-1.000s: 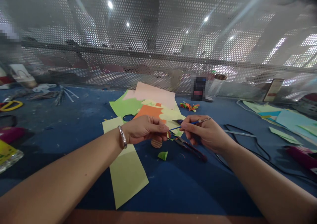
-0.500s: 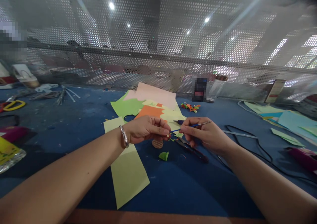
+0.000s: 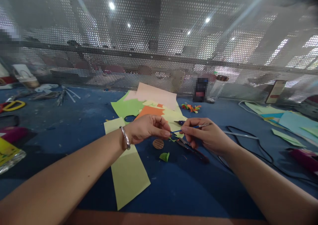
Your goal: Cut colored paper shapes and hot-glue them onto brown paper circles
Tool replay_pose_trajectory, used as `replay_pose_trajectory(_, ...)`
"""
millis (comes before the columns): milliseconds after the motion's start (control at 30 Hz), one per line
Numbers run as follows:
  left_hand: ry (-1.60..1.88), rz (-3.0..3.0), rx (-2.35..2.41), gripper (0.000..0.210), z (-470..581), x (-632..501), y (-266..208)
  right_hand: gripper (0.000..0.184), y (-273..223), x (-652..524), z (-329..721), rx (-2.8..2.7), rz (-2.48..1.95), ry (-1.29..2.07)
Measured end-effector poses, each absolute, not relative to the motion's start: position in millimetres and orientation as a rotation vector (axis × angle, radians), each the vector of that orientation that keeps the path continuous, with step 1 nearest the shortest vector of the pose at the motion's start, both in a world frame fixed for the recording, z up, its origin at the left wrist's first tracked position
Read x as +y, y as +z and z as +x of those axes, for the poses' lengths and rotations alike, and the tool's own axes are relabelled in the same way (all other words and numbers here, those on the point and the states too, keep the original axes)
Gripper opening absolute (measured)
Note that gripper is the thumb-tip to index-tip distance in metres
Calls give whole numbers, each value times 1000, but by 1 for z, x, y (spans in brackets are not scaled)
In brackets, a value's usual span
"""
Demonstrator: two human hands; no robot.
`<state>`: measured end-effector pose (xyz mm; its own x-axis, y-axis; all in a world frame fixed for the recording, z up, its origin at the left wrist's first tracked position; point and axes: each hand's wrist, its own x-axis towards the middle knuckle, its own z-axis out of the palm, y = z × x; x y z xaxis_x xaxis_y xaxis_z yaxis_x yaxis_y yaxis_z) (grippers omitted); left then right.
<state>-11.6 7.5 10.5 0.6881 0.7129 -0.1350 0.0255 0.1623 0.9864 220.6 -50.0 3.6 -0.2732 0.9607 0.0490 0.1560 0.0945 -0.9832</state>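
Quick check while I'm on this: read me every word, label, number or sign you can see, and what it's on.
None can be read.
Yellow packet: marks too blurred.
Upright box: any print too small.
Dark item at the back: pixelated over.
Blue stick in the right hand: no lettering visible.

Possible to pass nearer than the right hand (image 3: 205,134), over bare blue tabletop (image 3: 188,193); just under this hand, obstructed by dark-handled tool (image 3: 198,154); rightward, by black cord (image 3: 261,149).

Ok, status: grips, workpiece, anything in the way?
Right grip holding thin blue stick, left grip pinched at its end. Stick bridges the gap. Dark-handled tool, green paper scrap close by, neither apparently blocking.
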Motion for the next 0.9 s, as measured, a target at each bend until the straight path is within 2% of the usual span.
replay_pose_trajectory(433, 626, 1477, 629, 11, -14, 9, 13, 33, 3, -50, 220, -1461, -1118, 1290)
replay_pose_trajectory(900, 772, 1513, 665, 16, -13, 8, 16, 32, 5, -52, 214, -1334, -1111, 1259)
